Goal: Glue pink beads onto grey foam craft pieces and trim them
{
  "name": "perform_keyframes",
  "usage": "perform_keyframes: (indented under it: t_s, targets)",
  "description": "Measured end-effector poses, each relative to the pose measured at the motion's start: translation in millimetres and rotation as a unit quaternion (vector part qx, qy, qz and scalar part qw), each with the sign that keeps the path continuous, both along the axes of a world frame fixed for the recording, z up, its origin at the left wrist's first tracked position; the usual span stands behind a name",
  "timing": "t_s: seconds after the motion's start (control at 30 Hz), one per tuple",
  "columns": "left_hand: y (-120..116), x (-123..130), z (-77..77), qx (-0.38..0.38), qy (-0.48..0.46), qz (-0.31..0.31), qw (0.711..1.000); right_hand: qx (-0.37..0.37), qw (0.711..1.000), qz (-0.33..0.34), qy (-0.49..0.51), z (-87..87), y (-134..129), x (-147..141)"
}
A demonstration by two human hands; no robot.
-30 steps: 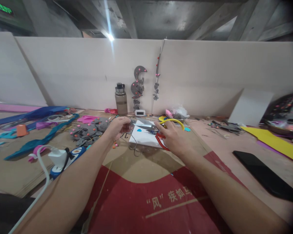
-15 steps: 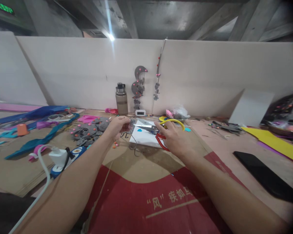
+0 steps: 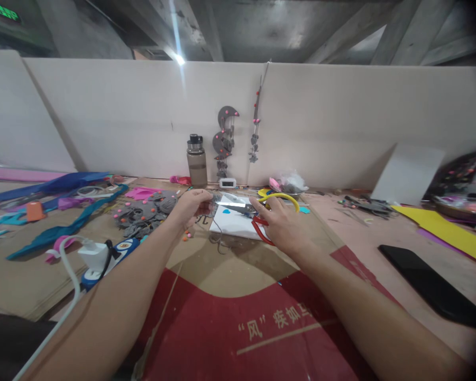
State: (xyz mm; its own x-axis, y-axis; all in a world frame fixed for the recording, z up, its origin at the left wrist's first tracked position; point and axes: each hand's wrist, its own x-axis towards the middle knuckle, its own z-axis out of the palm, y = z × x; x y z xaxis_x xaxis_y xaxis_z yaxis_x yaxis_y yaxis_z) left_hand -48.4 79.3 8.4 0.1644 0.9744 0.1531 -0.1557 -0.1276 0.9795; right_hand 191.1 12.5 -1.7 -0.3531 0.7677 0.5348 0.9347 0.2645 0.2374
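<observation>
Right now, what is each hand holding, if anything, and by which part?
Right hand: scissors, by the handles. Left hand: grey piece, apparently by its edge.

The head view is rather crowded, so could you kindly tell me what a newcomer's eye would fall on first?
Most likely the yellow-and-red-handled scissors in the right hand near the centre, pointing toward the small grey piece in the left hand. Next, perhaps, the large red print on the cardboard at the bottom of the view. Then the grey crescents with pink dots against the white panel.
</observation>
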Motion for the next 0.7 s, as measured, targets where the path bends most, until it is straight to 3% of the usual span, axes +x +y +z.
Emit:
perform_keyframes:
  t_s: [0.33,0.7]
  targets:
    - [2.6,0.4,-3.0,-0.018,-0.002,-0.019,1.0,-0.004,1.0,0.003,0.0,-0.6,-0.4,-1.0]
    - [3.3,-1.5,-0.1,-0.043,-0.01,0.002,0.999,-0.02,0.999,-0.006,-0.035,5.2,-8.3,-5.0]
